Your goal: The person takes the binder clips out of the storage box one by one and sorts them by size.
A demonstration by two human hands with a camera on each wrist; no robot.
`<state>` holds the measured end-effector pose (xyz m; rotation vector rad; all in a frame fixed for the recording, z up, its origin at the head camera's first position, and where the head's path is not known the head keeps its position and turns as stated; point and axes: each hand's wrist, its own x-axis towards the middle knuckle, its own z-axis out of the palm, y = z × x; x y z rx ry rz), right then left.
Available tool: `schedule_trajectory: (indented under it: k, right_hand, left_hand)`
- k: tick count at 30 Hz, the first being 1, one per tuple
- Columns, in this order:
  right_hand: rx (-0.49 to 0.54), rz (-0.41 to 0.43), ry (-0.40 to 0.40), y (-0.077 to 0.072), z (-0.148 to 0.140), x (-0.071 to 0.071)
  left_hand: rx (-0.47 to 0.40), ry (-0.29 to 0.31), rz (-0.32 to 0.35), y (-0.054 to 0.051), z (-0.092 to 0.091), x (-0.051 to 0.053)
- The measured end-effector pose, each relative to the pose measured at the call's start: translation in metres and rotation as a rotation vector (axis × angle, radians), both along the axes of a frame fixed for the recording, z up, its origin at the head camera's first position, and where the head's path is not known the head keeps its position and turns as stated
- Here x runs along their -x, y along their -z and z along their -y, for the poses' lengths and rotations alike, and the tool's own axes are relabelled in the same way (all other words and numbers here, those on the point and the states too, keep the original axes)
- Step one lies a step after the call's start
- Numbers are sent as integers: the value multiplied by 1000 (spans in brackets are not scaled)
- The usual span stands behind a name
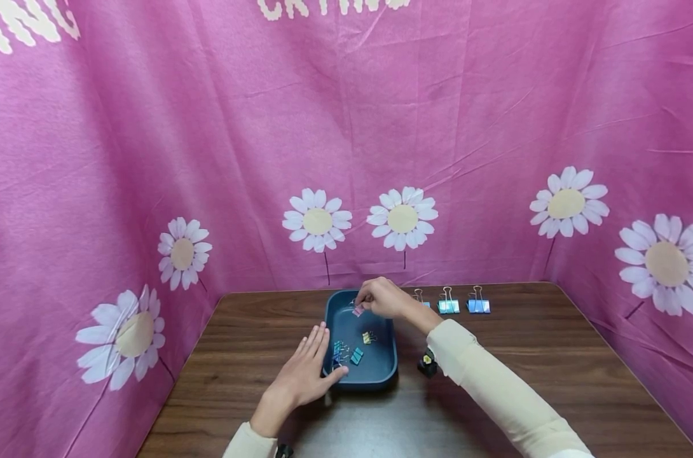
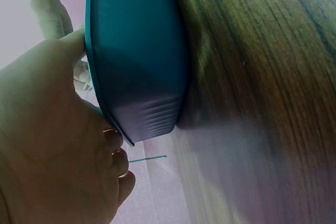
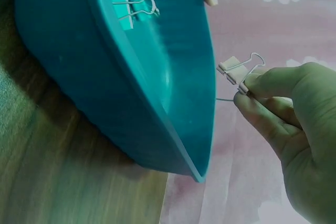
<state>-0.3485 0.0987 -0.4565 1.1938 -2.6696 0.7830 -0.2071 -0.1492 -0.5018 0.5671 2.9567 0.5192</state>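
My right hand point(image 1: 383, 298) pinches a small pink binder clip point(image 1: 358, 311) over the far part of a dark teal tray point(image 1: 390, 362). In the right wrist view the binder clip point(image 3: 234, 70) sits at the tips of thumb and index finger, its wire handle sticking up. My left hand point(image 1: 302, 376) rests on the tray's near left corner with fingers extended along the rim and thumb over the near side. Inside the tray lie a yellow binder clip point(image 1: 367, 338), a teal binder clip point(image 1: 356, 356) and a cluster of blue and teal binder clips point(image 1: 337, 348), partly hidden by the left hand.
Right of the tray, at the wooden table's point(image 1: 529, 375) far edge, stand three larger shiny binder clips point(image 1: 448, 306) in a row, the leftmost partly behind the right forearm. A pink cloth point(image 1: 346, 140) with white daisies hangs behind and at both sides.
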Motion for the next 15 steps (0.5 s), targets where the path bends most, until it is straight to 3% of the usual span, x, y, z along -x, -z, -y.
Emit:
schedule_trajectory:
  k: [15]
  right_hand:
    - [78,-10,41,-7,-32,-6]
  left_hand:
    - [5,2,-7,1,0,1]
